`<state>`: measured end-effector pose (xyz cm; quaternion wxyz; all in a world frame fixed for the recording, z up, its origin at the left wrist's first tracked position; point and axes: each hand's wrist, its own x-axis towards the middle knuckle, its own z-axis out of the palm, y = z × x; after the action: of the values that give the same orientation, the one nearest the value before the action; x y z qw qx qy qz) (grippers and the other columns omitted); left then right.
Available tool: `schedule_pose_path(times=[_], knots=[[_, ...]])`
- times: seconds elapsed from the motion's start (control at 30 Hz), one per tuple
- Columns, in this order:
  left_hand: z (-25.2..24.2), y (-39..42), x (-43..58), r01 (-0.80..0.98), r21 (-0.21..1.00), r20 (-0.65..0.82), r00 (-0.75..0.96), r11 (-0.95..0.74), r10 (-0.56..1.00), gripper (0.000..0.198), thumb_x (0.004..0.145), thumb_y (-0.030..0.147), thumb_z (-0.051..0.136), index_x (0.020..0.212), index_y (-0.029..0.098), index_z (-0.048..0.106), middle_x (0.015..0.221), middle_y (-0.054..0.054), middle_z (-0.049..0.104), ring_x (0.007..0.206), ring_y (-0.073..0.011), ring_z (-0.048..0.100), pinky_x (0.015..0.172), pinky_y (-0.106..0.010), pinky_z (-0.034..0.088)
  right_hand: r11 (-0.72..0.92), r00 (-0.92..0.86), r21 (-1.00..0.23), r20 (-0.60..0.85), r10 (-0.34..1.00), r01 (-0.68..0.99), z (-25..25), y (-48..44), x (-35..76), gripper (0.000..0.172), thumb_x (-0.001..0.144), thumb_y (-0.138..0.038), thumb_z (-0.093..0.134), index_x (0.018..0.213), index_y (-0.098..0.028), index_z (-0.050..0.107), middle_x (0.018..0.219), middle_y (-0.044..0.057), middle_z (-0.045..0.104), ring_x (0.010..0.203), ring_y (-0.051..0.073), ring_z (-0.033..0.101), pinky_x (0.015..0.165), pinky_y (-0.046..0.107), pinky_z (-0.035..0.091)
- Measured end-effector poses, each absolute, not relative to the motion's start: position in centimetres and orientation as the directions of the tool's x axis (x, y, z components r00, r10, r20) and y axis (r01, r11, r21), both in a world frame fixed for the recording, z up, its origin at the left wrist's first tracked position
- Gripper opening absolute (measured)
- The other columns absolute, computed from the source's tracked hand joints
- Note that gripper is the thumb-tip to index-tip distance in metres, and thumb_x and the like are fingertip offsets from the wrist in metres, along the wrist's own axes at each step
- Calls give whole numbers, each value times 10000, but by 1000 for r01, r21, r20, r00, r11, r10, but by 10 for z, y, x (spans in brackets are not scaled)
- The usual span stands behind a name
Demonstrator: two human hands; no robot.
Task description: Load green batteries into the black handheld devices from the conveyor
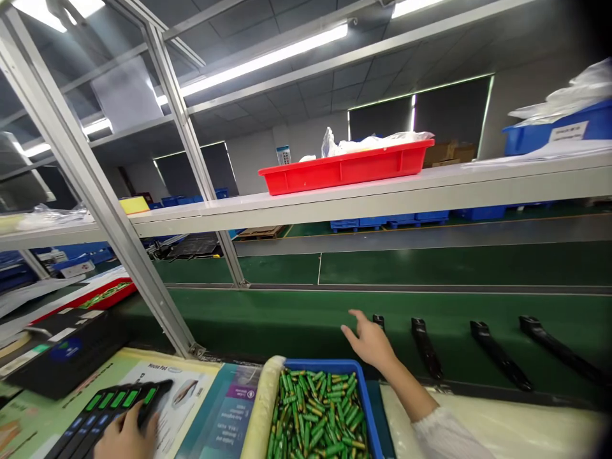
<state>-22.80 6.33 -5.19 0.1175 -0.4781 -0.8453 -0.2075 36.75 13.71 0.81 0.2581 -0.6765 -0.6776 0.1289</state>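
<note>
My right hand [370, 344] reaches out over the green conveyor belt [296, 319], fingers apart and holding nothing, right beside the nearest of several black remote controls [425, 347] lying on the belt. My left hand [125, 435] rests at the bottom left on a row of black remotes with green buttons [112, 408], fingers curled over their near ends. Between my arms stands a blue bin [356, 370] full of green batteries [318, 408].
A red tray [344, 169] with plastic bags sits on the grey shelf [382, 194] above the belt. A blue bin [554, 131] is at the far right of that shelf. Slanted aluminium posts [115, 217] rise at left. Printed sheets [210, 408] cover the near table.
</note>
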Motion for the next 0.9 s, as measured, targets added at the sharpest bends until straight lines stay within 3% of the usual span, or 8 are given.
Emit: schedule_pose_path(times=[0.13, 0.23, 0.33, 0.47, 0.6, 0.73, 0.8, 0.9], knots=[[-38, 59, -212, 808, 477, 312, -523, 345, 793, 627, 773, 550, 454, 1203, 169, 706, 1113, -186, 765, 1018, -428, 706, 901, -542, 572, 256, -167, -581, 203, 965, 772, 20, 109, 317, 449, 1038, -427, 514, 1402, -170, 574, 714, -15, 636, 714, 208, 661, 669, 285, 437], [-21, 43, -155, 768, 638, 343, -355, 62, 870, 521, 695, 569, 644, 1118, 296, 775, 1208, -82, 770, 1149, -394, 685, 1007, -503, 557, 406, -392, -677, 185, 901, 614, 31, 77, 283, 609, 996, -467, 591, 1557, -267, 464, 1000, 40, 716, 879, 226, 683, 747, 299, 496], [1, 20, -69, 702, 677, 326, -18, -220, 945, 389, 773, 550, 725, 1111, 375, 809, 1233, -60, 759, 1199, -366, 657, 1094, -486, 501, 519, -638, -757, 179, 749, 397, 47, 44, 257, 776, 964, -489, 658, 1643, -375, 301, 1488, 72, 571, 1244, 290, 606, 978, 353, 511], [18, 15, -20, 669, 609, 355, 250, -425, 901, 382, 887, 465, 675, 1238, 339, 759, 1342, -90, 700, 1272, -330, 608, 1139, -476, 461, 569, -633, -740, 255, 730, 358, 59, 24, 250, 449, 1065, -387, 491, 1507, -319, 533, 1427, 77, 624, 1274, 283, 595, 1119, 425, 445], [6, 45, -103, 871, 472, 536, -158, -139, 830, 664, 898, 587, 558, 1389, 144, 625, 1433, -190, 596, 1355, -361, 524, 1189, -524, 408, 554, -305, -690, 462, 833, 466, 42, 35, 253, 474, 1082, -395, 363, 1488, -206, 518, 1260, 160, 673, 1141, 310, 645, 1012, 452, 506], [-21, 63, -212, 816, 260, 447, -576, 517, 684, 767, 913, 593, 413, 1428, 40, 540, 1473, -311, 474, 1330, -485, 498, 1065, -612, 452, 495, -417, -669, 292, 861, 555, 32, 54, 246, 410, 1036, -373, 431, 1379, -221, 596, 1134, 133, 719, 1024, 314, 694, 827, 389, 532], [-31, 60, -244, 767, 171, 336, -635, 618, 695, 733, 926, 573, 383, 1429, 67, 548, 1408, -285, 544, 1242, -469, 570, 993, -568, 495, 409, -393, -701, 197, 898, 584, 42, 60, 255, 364, 1039, -393, 440, 1335, -226, 571, 1004, 92, 733, 881, 275, 709, 717, 336, 500], [-40, 50, -267, 842, 26, 318, -518, 539, 794, 693, 954, 527, 313, 1378, 59, 600, 1266, -243, 659, 1132, -395, 638, 990, -495, 502, 268, -200, -745, 183, 963, 610, 64, 72, 297, 360, 1035, -461, 401, 1262, -197, 490, 749, 14, 665, 617, 228, 633, 575, 298, 411]])
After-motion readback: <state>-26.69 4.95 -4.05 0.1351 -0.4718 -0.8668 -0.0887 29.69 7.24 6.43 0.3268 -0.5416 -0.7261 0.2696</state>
